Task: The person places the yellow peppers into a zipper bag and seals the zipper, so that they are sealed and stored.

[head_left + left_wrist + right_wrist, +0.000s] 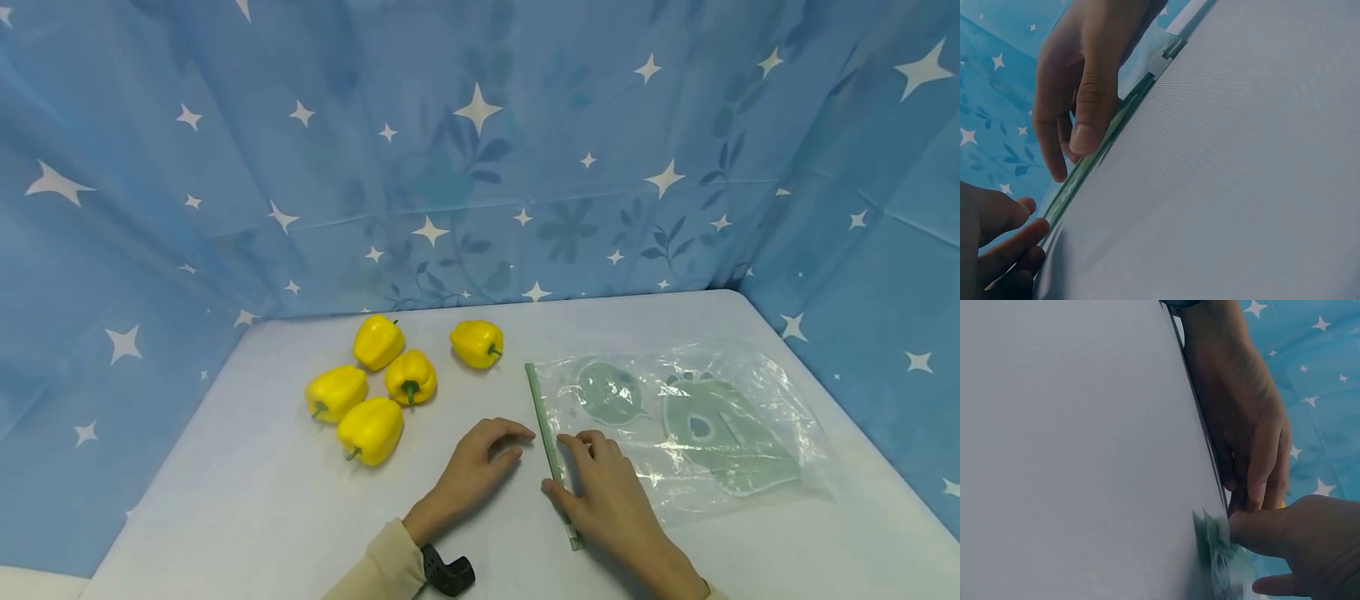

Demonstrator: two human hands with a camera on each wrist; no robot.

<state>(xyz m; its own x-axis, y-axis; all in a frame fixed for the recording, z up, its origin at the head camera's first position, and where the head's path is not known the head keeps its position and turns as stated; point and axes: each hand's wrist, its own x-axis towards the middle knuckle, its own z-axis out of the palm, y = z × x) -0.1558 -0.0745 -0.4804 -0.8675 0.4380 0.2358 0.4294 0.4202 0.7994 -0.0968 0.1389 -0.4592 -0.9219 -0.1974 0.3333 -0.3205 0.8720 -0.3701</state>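
Observation:
A clear zip bag (652,492) with pale green printed shapes lies flat at the right. Its green closure strip (538,400) faces left, and a whitish slider (1160,65) shows near one end of it. My right hand (607,500) rests over this strip, thumb and fingers spread apart, fingertips at the bag's edge. Just left of the strip is my left hand (472,471), its fingers loosely bent, thumb and forefinger apart, nothing between them. In the right wrist view, fingers of the right hand (1310,544) hide part of the bag.
Several yellow bell peppers stand left of the bag, including a front one (371,430) and a separate one (477,343) toward the back. A black strapped device (448,572) sits at the left wrist. Blue star-patterned curtains (480,167) border the white table (247,500).

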